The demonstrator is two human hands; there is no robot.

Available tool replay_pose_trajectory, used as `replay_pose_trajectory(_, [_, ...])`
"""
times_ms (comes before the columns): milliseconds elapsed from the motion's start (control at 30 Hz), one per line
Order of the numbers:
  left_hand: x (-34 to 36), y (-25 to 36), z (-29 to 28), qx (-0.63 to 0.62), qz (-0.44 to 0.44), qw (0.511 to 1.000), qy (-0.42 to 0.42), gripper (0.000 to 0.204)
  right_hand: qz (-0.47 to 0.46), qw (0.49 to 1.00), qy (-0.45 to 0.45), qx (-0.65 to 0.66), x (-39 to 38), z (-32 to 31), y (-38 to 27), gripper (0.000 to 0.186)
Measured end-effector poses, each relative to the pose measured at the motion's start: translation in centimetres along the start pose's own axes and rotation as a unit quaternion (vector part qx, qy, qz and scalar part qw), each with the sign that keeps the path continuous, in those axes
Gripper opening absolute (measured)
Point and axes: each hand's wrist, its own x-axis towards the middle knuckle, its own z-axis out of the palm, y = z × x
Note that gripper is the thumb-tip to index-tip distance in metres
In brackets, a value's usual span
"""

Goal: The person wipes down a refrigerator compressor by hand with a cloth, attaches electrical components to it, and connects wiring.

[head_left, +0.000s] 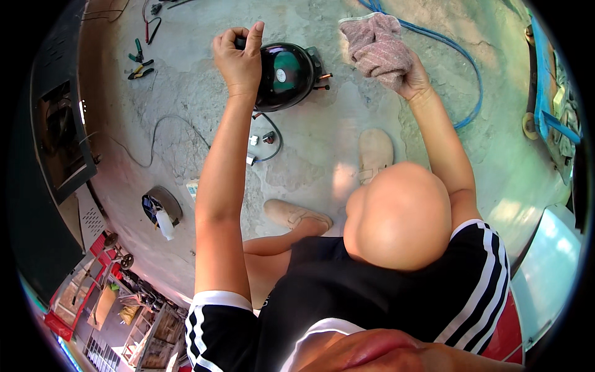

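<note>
The left hand [238,65] is beside the left end of a black, dome-shaped compressor [281,75] on the concrete floor [322,149]. Its fingers are bent round a black part [240,43] and its thumb is raised; whether that part belongs to the compressor cannot be told, the fingers covering most of it.

The right hand [416,80] is closed on the lower edge of a bunched, pinkish-brown cloth [377,49], which is well apart from the compressor. The fingertips are hidden behind the fabric.

The compressor lies between the two hands, nearer the left. Short copper pipe stubs [325,76] project from its side toward the right hand.

Below the left hand, a dark cable [280,139] curves on the floor, with a small black plug [268,137] near it. To the left of the left hand lie yellow-and-black pliers [141,73]. Below and left of that hand stands a round, dark container [176,204] with a white bottle [164,224] leaning in it. A blue hose [480,92] loops on the floor beyond and to the right of the right hand.
</note>
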Motion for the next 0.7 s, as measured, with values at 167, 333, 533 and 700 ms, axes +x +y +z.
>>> replay_pose_trajectory(167, [-1.4,-0.2,0.4,0.07,0.061,0.996,0.005,0.034,-0.025,0.972,0.046,-0.229,3.3,7.2,3.3,0.065])
replay_pose_trajectory(333, [-2.0,0.1,0.6,0.086,0.08,0.993,0.004,0.033,-0.032,0.87,-0.053,-0.489,4.8,8.5,4.9,0.089])
replay_pose_trajectory(533, [-4.1,1.8,0.5,0.075,0.089,0.993,-0.003,0.031,0.049,0.845,-0.077,-0.527,4.5,5.8,3.7,0.076])
replay_pose_trajectory(700, [-4.4,2.0,0.4,0.073,0.085,0.994,-0.02,0.033,0.059,0.872,-0.042,-0.484,4.9,4.8,3.9,0.075])
